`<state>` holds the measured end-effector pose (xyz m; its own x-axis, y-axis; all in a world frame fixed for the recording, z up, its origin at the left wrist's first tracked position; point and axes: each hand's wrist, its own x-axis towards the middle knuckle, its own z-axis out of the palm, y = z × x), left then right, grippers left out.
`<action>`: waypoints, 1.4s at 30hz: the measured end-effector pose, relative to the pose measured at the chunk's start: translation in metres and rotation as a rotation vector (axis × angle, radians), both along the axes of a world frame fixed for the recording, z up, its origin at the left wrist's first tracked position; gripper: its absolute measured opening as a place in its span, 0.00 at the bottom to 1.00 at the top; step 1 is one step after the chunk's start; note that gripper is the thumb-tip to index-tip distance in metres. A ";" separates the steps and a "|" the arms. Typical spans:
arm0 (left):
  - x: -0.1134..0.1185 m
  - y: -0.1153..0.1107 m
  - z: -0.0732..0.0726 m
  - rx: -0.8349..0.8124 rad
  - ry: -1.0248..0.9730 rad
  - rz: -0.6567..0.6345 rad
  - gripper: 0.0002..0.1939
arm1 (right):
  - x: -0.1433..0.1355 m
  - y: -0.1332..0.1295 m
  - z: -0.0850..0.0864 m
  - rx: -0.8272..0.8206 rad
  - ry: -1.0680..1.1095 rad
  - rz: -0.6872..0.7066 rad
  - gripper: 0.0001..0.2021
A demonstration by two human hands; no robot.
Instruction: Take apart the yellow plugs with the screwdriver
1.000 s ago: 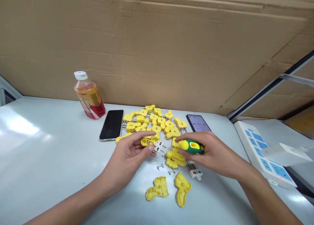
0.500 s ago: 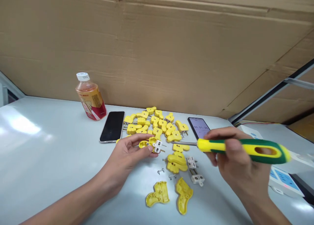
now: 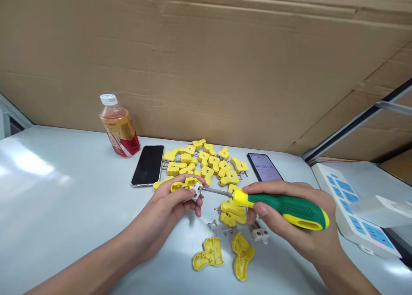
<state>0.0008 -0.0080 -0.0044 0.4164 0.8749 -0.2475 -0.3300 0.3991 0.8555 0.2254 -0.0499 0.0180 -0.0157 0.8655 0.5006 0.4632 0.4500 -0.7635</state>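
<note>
Pinched in my left hand (image 3: 172, 198) is a yellow plug (image 3: 180, 185), its shell opened to show a white pin block (image 3: 195, 191). My right hand (image 3: 296, 209) is closed round a green and yellow screwdriver (image 3: 283, 206). The screwdriver's metal tip meets the white block, at or very near a screw hole. Two yellow half shells (image 3: 209, 254) lie hollow side up nearer me. Small metal clamp pieces (image 3: 212, 223) rest above them. Another white pin block (image 3: 259, 234) sits partly behind my right hand's fingers.
Several yellow plugs (image 3: 206, 158) are heaped behind my hands. A phone showing a timer (image 3: 264, 166) lies to their right, a dark-screened phone (image 3: 147, 165) to their left. A drink bottle (image 3: 119, 127) stands at the back left. A white power strip (image 3: 344, 200) lies on the right.
The screwdriver has come left and its tip now touches the white block. My left hand has turned the plug so its pins point more downward. My right hand has shifted its grip on the handle.
</note>
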 end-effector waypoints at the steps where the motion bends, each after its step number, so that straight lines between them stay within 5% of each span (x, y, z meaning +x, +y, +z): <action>1: 0.000 0.000 0.000 -0.001 -0.015 -0.003 0.07 | 0.001 0.001 0.000 0.010 -0.008 0.004 0.05; 11: 0.002 0.005 0.003 0.077 0.053 0.048 0.10 | 0.001 0.002 0.003 0.072 -0.141 0.016 0.06; 18: 0.000 0.005 0.005 0.245 0.226 0.104 0.13 | 0.000 0.007 0.010 -0.215 0.038 0.046 0.05; 27: 0.002 0.003 0.004 0.282 0.357 0.149 0.16 | -0.002 0.004 0.001 -0.366 0.167 0.062 0.08; 35: 0.000 0.007 0.001 0.288 0.398 0.198 0.16 | 0.000 0.015 0.004 -0.007 -0.218 0.116 0.03; 40: 0.001 0.008 0.002 0.292 0.377 0.231 0.16 | 0.000 0.013 -0.003 -0.189 -0.195 0.068 0.15; 42: 0.001 0.007 0.002 0.294 0.374 0.230 0.17 | 0.000 0.013 -0.004 -0.129 -0.242 0.050 0.14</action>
